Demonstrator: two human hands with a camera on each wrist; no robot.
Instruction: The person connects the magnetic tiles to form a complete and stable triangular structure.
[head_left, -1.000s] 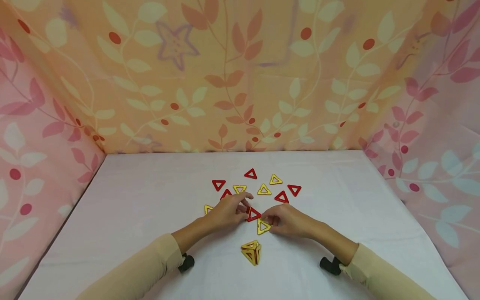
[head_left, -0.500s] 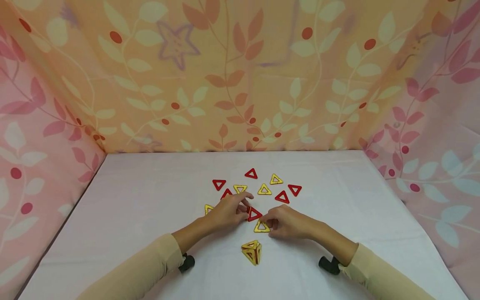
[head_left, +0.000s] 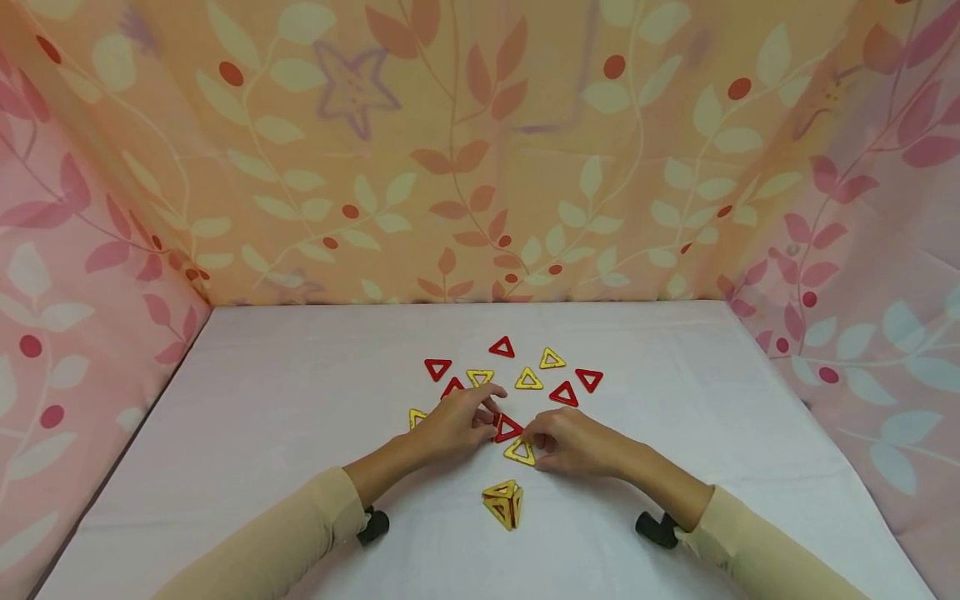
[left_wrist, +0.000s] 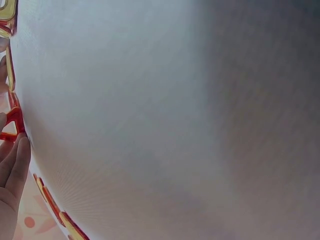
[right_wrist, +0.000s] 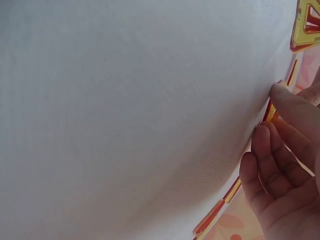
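Observation:
My left hand (head_left: 452, 423) grips a small upright red piece between thumb and fingers; a red triangle (head_left: 511, 435) lies against it on the cloth. The left wrist view has the left hand (left_wrist: 14, 175) at its edge, fingertips against a red triangle frame (left_wrist: 19, 120). Just below the red triangle, a yellow triangle (head_left: 518, 460) touches or nearly touches it. My right hand (head_left: 576, 443) pinches that yellow one at its right side. In the right wrist view the right hand (right_wrist: 287, 170) partly hides the pieces, its outer fingers loosely bent.
A yellow pyramid-like stack (head_left: 498, 502) sits nearer the front. Beyond the hands lie several loose red triangles (head_left: 588, 381) and yellow triangles (head_left: 528, 379); another yellow triangle (head_left: 414, 418) is partly behind the left hand. Patterned curtains (head_left: 480, 150) surround the white table (head_left: 262, 400).
The yellow triangle at my right hand has turned and shifted slightly left beneath the red one. My right fingers have moved a little with it, while my left hand has stayed in place.

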